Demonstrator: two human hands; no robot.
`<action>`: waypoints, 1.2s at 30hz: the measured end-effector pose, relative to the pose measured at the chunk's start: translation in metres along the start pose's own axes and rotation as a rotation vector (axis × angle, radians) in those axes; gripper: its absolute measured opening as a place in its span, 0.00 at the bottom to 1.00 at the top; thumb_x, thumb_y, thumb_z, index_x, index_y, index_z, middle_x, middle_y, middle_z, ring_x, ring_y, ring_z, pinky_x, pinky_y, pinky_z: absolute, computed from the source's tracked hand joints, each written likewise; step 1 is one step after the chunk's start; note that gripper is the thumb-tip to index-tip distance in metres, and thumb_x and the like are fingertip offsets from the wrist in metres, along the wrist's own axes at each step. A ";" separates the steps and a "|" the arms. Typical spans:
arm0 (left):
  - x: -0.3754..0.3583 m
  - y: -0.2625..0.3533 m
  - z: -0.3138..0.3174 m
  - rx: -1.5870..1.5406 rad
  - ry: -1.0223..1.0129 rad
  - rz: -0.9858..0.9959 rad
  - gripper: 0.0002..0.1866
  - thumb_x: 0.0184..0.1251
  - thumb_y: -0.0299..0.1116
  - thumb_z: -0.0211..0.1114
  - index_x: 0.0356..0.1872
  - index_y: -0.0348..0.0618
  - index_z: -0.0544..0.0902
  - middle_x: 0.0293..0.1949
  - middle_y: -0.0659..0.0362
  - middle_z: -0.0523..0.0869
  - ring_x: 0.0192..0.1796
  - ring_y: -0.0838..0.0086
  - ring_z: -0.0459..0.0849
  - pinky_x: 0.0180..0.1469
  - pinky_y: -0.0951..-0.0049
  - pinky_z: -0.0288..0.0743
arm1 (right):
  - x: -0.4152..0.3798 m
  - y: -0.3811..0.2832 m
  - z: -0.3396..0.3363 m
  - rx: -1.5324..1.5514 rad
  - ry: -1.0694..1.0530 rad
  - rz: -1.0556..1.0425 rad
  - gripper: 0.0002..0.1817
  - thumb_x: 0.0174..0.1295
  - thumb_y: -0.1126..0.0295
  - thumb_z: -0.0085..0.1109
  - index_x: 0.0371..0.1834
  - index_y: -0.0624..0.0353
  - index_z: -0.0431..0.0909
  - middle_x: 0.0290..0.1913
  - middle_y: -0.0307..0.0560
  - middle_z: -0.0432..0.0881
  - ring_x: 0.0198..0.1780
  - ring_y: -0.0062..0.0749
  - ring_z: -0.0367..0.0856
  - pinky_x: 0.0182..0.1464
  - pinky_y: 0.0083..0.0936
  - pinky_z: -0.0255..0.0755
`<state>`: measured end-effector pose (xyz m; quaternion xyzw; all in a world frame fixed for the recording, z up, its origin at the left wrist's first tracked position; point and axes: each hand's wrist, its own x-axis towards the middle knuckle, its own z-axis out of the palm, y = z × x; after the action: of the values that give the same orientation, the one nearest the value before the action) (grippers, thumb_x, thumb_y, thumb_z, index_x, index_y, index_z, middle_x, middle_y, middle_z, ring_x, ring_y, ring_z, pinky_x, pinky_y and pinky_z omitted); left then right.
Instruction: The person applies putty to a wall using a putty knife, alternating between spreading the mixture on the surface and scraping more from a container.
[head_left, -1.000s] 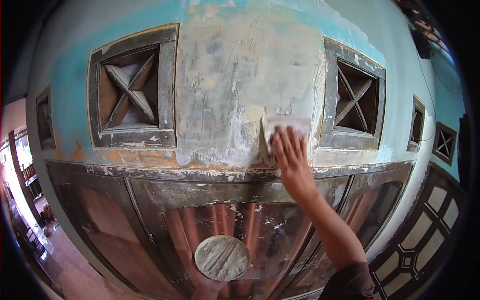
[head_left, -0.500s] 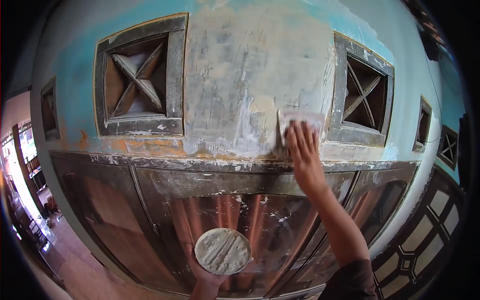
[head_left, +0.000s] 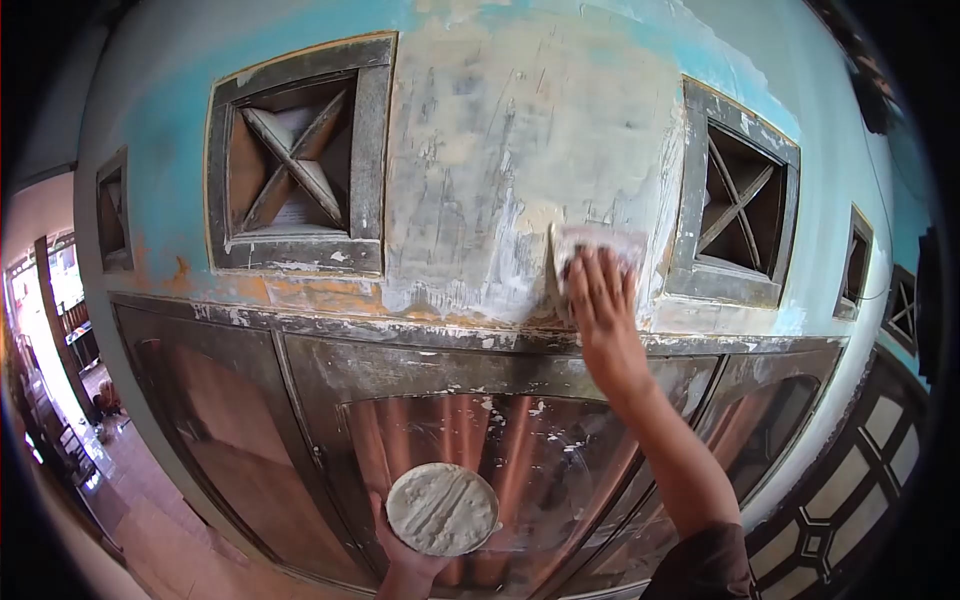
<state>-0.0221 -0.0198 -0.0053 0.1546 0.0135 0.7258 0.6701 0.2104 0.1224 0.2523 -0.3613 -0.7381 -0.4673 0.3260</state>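
Pressing flat spreader [head_left: 600, 236] to patched wall [head_left: 480, 150] w/ R hand [head_left: 608, 325], closing narrowly on it from below; can't tell long axis, mostly hidden. Working just L of nearer edge of R vent frame [head_left: 692, 190]. Cupping round container [head_left: 432, 552] of pale paste [head_left: 442, 510] w/ L hand [head_left: 405, 562], well below & L of spreader, thus nearer spreader w/ R.

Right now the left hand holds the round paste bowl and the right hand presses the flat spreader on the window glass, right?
Not the window glass: the head view shows the right hand pressing the flat spreader on the wall above. The left hand does hold the paste bowl.
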 end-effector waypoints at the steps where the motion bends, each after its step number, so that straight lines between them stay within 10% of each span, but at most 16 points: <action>1: -0.002 0.003 -0.001 -0.002 0.000 0.000 0.47 0.69 0.75 0.39 0.72 0.43 0.71 0.72 0.45 0.71 0.72 0.42 0.69 0.72 0.35 0.60 | -0.015 -0.010 0.005 -0.025 -0.052 -0.014 0.39 0.60 0.85 0.49 0.78 0.69 0.52 0.81 0.63 0.50 0.82 0.61 0.43 0.80 0.62 0.40; 21: -0.008 0.016 -0.001 -0.107 0.038 -0.022 0.48 0.68 0.76 0.40 0.71 0.43 0.72 0.71 0.45 0.73 0.71 0.41 0.70 0.71 0.33 0.61 | -0.069 -0.045 0.002 0.202 -0.113 -0.069 0.42 0.58 0.84 0.54 0.79 0.68 0.52 0.82 0.62 0.49 0.82 0.63 0.42 0.79 0.62 0.41; 27: -0.001 0.011 -0.004 -0.059 0.033 -0.021 0.49 0.67 0.76 0.40 0.71 0.43 0.71 0.72 0.45 0.71 0.71 0.41 0.70 0.70 0.31 0.61 | 0.004 0.006 -0.044 0.121 0.154 0.061 0.39 0.61 0.88 0.46 0.79 0.68 0.51 0.81 0.62 0.52 0.82 0.60 0.45 0.81 0.59 0.38; 36: -0.005 0.005 -0.006 -0.084 0.047 -0.037 0.48 0.67 0.76 0.40 0.70 0.43 0.73 0.71 0.45 0.73 0.71 0.42 0.71 0.70 0.31 0.61 | -0.087 -0.019 0.009 0.156 -0.091 -0.006 0.36 0.64 0.84 0.47 0.78 0.71 0.53 0.80 0.66 0.51 0.81 0.66 0.45 0.79 0.63 0.43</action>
<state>-0.0283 -0.0238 -0.0105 0.1088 0.0015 0.7166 0.6889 0.2391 0.1049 0.1693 -0.3536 -0.7873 -0.3925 0.3179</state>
